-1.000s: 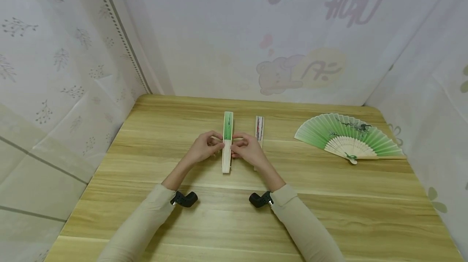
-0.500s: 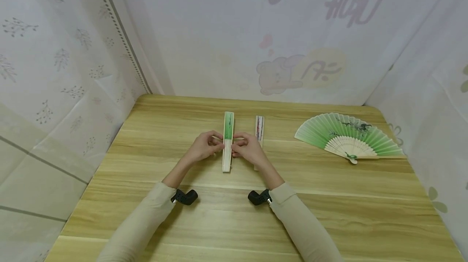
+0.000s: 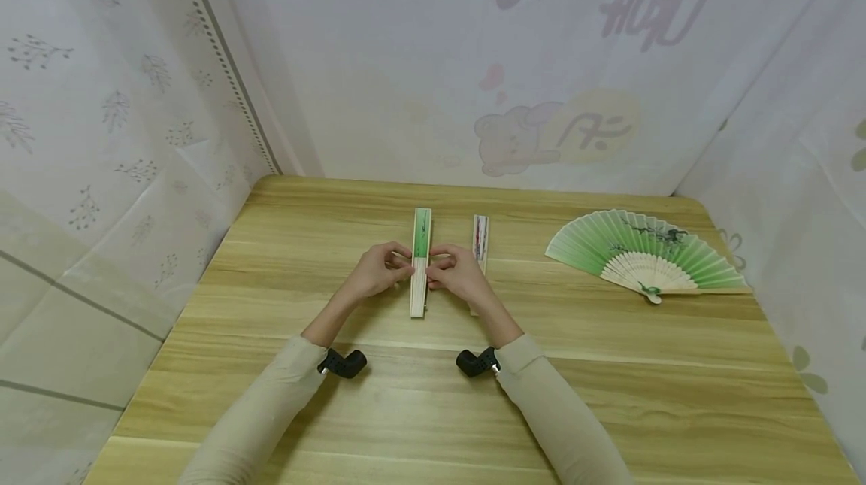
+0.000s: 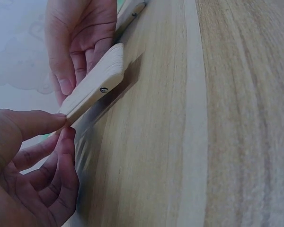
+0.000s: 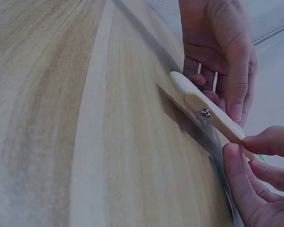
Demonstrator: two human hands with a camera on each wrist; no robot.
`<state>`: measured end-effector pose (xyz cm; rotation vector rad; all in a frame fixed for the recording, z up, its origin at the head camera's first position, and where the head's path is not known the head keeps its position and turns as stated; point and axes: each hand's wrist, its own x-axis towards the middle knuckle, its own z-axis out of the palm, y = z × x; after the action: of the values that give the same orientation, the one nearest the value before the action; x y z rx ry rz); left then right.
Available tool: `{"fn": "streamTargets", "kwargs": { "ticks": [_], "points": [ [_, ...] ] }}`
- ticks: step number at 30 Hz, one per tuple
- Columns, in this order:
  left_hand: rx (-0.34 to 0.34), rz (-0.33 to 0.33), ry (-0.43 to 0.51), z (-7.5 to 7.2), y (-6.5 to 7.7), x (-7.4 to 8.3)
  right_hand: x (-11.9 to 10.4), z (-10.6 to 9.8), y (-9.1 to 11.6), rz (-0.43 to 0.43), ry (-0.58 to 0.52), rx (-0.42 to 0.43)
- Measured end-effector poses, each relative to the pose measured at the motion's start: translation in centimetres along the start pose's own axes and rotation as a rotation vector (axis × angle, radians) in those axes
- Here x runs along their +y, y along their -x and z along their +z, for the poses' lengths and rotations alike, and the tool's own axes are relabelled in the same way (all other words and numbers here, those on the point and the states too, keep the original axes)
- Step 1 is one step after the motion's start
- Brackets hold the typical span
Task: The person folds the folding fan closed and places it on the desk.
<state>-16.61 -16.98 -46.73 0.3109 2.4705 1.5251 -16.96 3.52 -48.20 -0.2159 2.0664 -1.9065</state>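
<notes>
A folded green hand fan (image 3: 421, 244) is held between both hands, a little above the wooden table; its shadow falls on the wood below. My left hand (image 3: 375, 271) pinches its left edge near the middle between thumb and fingers. On the opposite edge, my right hand (image 3: 462, 274) pinches it the same way. In the left wrist view the fan's pale ribs (image 4: 97, 82) and a small metal rivet show at the handle end. The right wrist view shows the rivet side of the handle (image 5: 213, 116) too, with the left hand (image 5: 220, 47) beyond it.
A second folded fan (image 3: 480, 237) with a white and red print lies just right of the held one, partly behind the right hand. An opened green fan (image 3: 643, 248) is spread at the table's right. Patterned cloth (image 3: 379, 79) hangs behind the wooden table (image 3: 609, 395).
Both hands stay in nearly the same place, pinching the fan. The fan has shifted and tilted very slightly; the other two fans have not moved.
</notes>
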Motion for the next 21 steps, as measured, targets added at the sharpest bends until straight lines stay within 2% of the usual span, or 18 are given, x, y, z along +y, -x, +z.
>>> {"fn": "streamTargets", "kwargs": {
  "ticks": [11,21],
  "points": [
    [-0.006,0.011,-0.009,0.03,0.09,0.12,-0.21,0.18,-0.06,0.025,0.008,0.002],
    [-0.007,0.003,-0.093,0.14,0.07,0.16,-0.13,0.06,-0.01,0.047,0.022,-0.004]
  ]
}}
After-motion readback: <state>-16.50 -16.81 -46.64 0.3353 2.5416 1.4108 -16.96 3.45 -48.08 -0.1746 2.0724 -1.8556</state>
